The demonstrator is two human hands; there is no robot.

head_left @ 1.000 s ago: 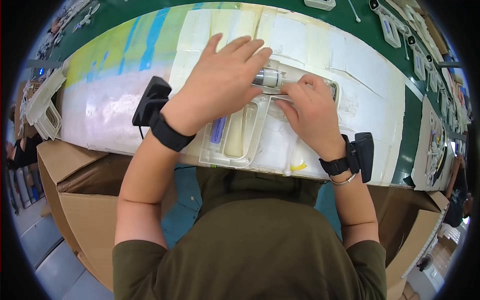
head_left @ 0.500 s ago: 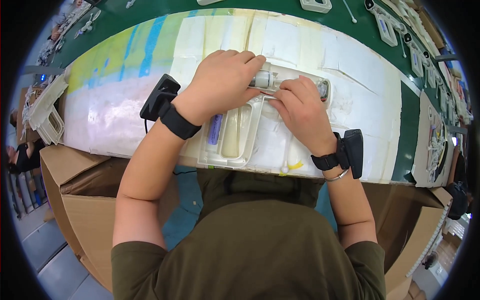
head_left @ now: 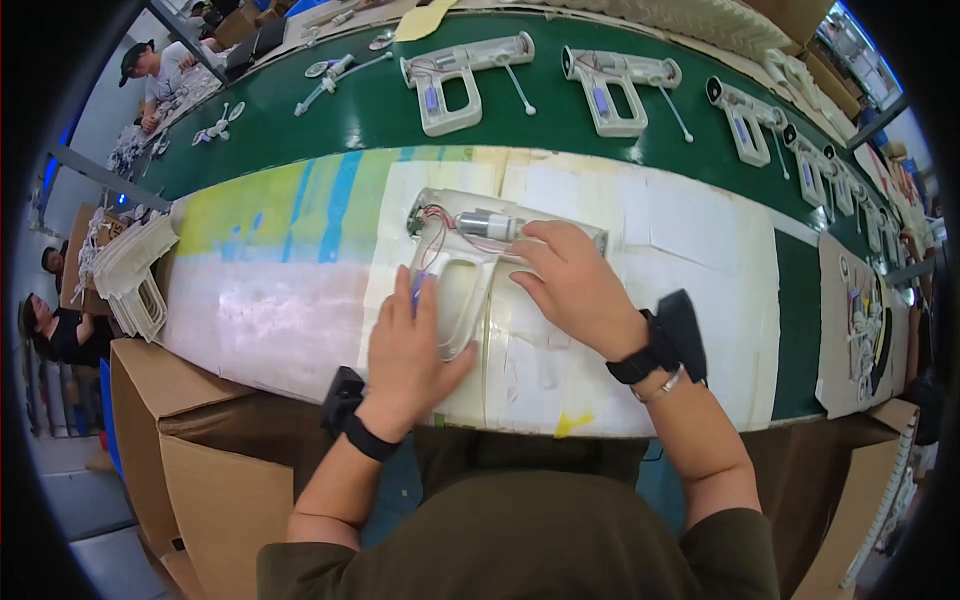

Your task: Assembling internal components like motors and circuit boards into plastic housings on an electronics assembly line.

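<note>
A white gun-shaped plastic housing half (head_left: 487,300) lies open side up on the board, its looped handle toward me. Inside its barrel sits a silver cylindrical motor (head_left: 483,224), with thin red wires (head_left: 437,217) running at the left end and below it. A purple cylindrical cell (head_left: 418,285) lies in the handle, partly covered by my fingers. My left hand (head_left: 410,345) rests over the handle's left side, fingers stretched and thumb apart. My right hand (head_left: 575,285) is at the barrel's lower right part, index finger and thumb apart, hiding some of the housing.
Several similar filled housings (head_left: 450,85) lie along the green bench (head_left: 350,120) beyond the board (head_left: 260,310). Empty white shells (head_left: 130,265) are stacked at the left edge. Cardboard boxes (head_left: 225,480) stand below on both sides. Another person (head_left: 165,75) sits far left.
My left hand has left the barrel and come down to the handle, uncovering motor and wires. My right fingers have parted from a pinch. The view now reaches farther across the bench.
</note>
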